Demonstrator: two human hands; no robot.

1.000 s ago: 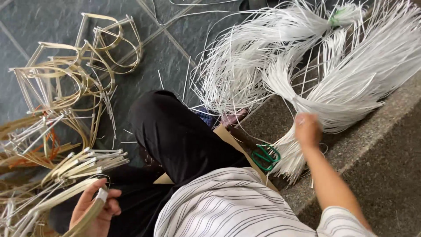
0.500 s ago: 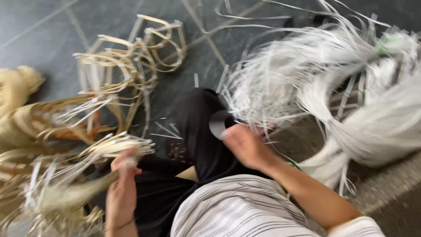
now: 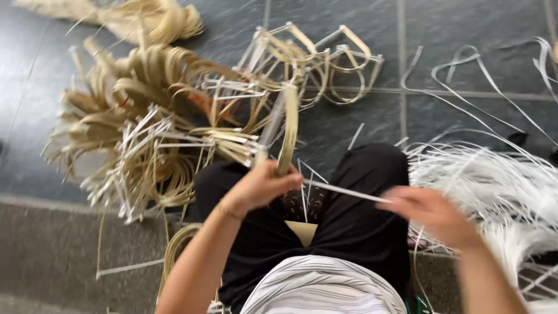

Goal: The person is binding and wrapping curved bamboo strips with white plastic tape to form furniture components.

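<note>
My left hand (image 3: 264,187) is closed around a bent tan bamboo strip loop (image 3: 289,129) that rises from my fist. My right hand (image 3: 431,215) pinches one end of a thin white strip (image 3: 343,191) that runs leftward across to my left hand. Both hands hover over my lap in black trousers (image 3: 354,227). The right hand is blurred by motion.
A heap of tan bent strip loops (image 3: 145,134) lies on the dark tiled floor at the left. More looped frames (image 3: 331,58) sit ahead. A mass of loose white strips (image 3: 494,180) spreads at the right. A grey stone kerb (image 3: 52,244) runs along the bottom left.
The view has swung left toward the tan heap. My left hand has risen with a tan loop to my lap. My right hand left the white bundle and now holds a white strip.
</note>
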